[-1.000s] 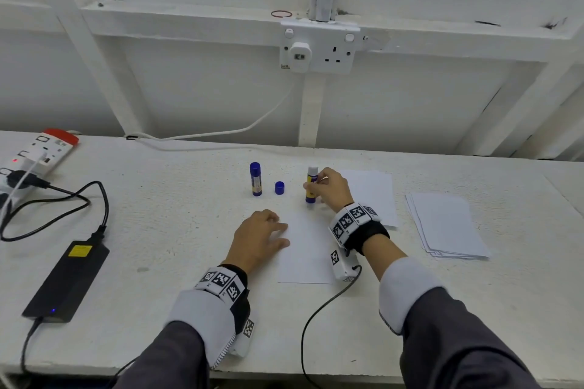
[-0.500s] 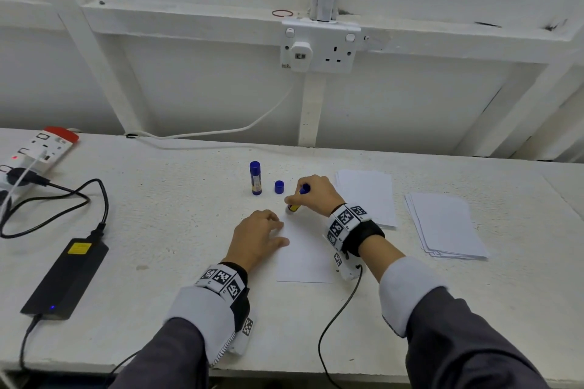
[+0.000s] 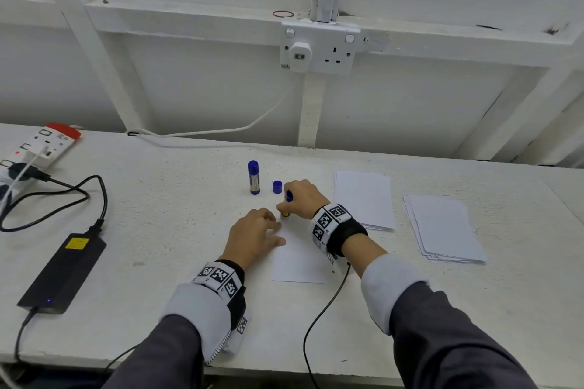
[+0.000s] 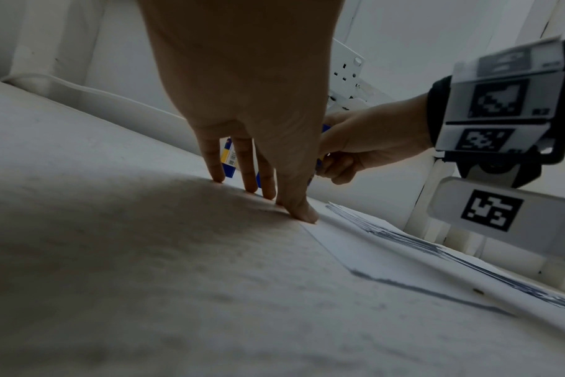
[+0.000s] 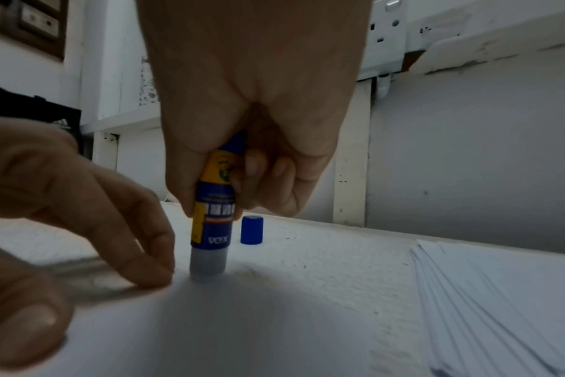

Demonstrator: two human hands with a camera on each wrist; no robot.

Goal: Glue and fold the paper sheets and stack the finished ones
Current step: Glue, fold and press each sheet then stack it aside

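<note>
A white paper sheet (image 3: pixel 297 262) lies flat on the table in front of me. My right hand (image 3: pixel 300 199) grips an uncapped blue-and-yellow glue stick (image 5: pixel 213 219), held upside down with its tip pressed on the sheet's far left corner. Its blue cap (image 3: pixel 277 187) (image 5: pixel 251 230) stands just behind. My left hand (image 3: pixel 256 237) rests with straight fingers on the table and the sheet's left edge, fingertips (image 4: pixel 302 214) pressing down close to the glue stick. A second, capped glue stick (image 3: pixel 253 177) stands upright further left.
Two paper piles lie to the right: one (image 3: pixel 363 199) behind my right wrist, another (image 3: pixel 442 227) further right. A black power adapter (image 3: pixel 63 271) with cables and a power strip (image 3: pixel 38 148) sit at the left. A wall socket (image 3: pixel 319 47) is behind.
My right hand lifted the glue stick from standing upright, turned it over and brought it down left onto the sheet's far corner. The left hand stayed in place.
</note>
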